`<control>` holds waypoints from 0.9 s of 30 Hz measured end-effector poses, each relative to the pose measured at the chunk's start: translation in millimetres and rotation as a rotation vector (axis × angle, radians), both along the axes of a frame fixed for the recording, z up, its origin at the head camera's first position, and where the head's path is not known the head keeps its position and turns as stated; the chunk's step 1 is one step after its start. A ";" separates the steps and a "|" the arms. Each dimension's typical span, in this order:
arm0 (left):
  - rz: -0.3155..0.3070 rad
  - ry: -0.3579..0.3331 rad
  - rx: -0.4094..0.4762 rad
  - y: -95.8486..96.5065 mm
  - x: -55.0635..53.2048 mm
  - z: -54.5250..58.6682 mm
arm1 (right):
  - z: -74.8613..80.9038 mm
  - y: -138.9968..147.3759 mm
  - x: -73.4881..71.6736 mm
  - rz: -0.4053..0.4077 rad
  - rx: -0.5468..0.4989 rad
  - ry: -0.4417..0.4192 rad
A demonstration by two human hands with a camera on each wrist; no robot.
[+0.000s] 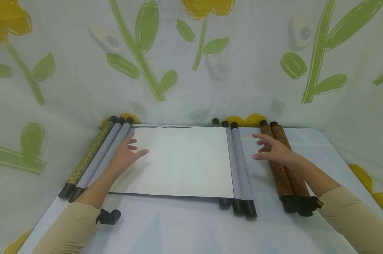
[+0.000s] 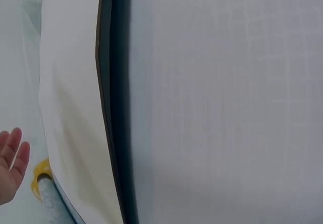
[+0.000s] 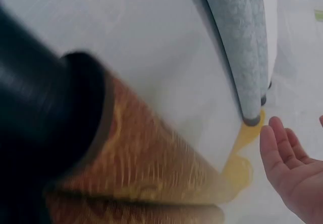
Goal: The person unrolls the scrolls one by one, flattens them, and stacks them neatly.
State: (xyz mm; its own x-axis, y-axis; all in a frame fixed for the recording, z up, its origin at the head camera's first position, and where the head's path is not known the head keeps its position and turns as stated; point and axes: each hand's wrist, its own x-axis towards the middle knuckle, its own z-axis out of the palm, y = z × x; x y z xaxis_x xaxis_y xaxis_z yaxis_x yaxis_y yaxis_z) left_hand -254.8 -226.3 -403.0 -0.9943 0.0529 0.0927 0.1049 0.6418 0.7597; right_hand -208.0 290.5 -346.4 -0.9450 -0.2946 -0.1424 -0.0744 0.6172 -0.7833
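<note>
A hanging scroll lies partly unrolled on the table, its white paper (image 1: 181,162) facing up. Above the paper's left edge hovers my left hand (image 1: 127,153), fingers relaxed and thumb apart, holding nothing. Grey-blue rolls (image 1: 103,160) and a yellow-green patterned roll (image 1: 89,155) lie beside it. At the paper's right side are more grey-blue rolls (image 1: 242,165) with black end knobs. My right hand (image 1: 275,150) is held over two brown patterned scrolls (image 1: 281,173), fingers loosely bent and nothing in them. In the right wrist view, a brown scroll (image 3: 146,148) is close to the camera.
A pale cloth covers the table (image 1: 166,225). Behind it hangs a white curtain (image 1: 255,70) printed with green stems and yellow flowers. Another dark-capped roll end (image 1: 215,122) shows at the sheet's far edge.
</note>
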 end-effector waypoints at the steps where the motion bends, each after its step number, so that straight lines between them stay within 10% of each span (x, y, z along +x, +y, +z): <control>1: -0.004 0.003 0.023 3.0 0.5 0.7 | 1.6 2.3 1.5 0.000 -0.001 0.004; 9: -0.058 -0.068 0.056 35.7 7.0 3.1 | 10.2 18.9 9.8 0.030 -0.011 0.036; 27: -0.280 0.030 0.139 128.2 19.4 13.3 | 14.4 73.2 37.2 -0.024 0.130 0.105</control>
